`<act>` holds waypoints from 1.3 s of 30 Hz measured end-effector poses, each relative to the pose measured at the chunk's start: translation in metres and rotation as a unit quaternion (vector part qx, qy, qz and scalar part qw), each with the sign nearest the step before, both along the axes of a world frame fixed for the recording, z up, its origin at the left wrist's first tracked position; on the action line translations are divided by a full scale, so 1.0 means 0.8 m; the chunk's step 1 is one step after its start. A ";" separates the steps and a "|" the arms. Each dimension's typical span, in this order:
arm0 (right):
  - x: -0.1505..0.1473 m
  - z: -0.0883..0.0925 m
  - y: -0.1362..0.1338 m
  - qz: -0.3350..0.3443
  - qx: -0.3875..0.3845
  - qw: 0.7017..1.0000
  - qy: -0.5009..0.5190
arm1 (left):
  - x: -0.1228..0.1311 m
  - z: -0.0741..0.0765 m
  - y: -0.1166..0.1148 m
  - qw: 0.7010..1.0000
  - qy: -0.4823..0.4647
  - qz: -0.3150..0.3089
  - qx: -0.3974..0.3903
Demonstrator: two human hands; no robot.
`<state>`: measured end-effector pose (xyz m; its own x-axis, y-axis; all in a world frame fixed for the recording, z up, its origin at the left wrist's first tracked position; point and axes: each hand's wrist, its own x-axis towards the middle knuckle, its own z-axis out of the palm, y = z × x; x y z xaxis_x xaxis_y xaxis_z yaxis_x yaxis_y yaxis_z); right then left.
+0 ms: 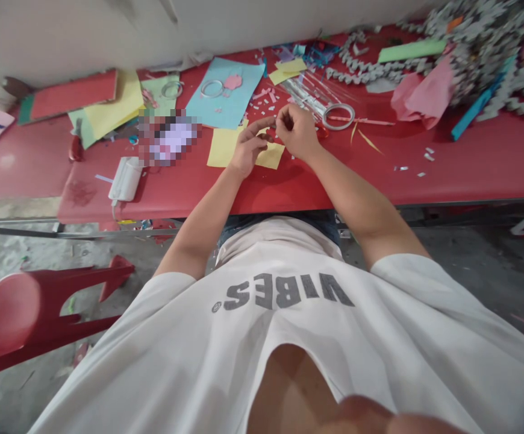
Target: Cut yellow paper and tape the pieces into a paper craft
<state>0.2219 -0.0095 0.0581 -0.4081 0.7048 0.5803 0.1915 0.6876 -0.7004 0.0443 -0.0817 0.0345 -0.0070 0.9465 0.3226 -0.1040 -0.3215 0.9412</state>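
Since the red table (470,169) is littered with cuttings, it looks like plenty has been done already: a long, chunky twisted chain of grey paper (365,67) snakes along the far edge and heaps up in the far right corner. Flat sheets seem to be what's left, like the pale blue card (226,96) with a pink paper cut-out (232,82) on it. Right in the middle, the left hand (248,147) is half open, its fingers curved and reaching toward the right hand (296,131), which has its fingertips bunched shut. Can't really tell if it's pinching some tiny scrap, since the fingers hide it. Just under both hands lies the yellow paper (244,147), thin and matte, in pieces with straight cut edges. A roll of clear tape (338,116) sits just past the right hand, with crumpled pink paper (422,90) and a teal strip (476,108) further right, and little white scraps (406,164) dotted around.
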 end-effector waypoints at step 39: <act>0.008 0.002 0.007 -0.107 0.061 0.991 0.049 | -0.021 -0.040 0.031 0.974 0.156 0.150 0.072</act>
<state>0.2279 -0.0039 0.0600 -0.1945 0.6912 0.6960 0.2777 0.7193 -0.6368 0.0272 -0.0570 0.0023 -0.1558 0.8623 0.4819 0.2993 -0.4238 0.8549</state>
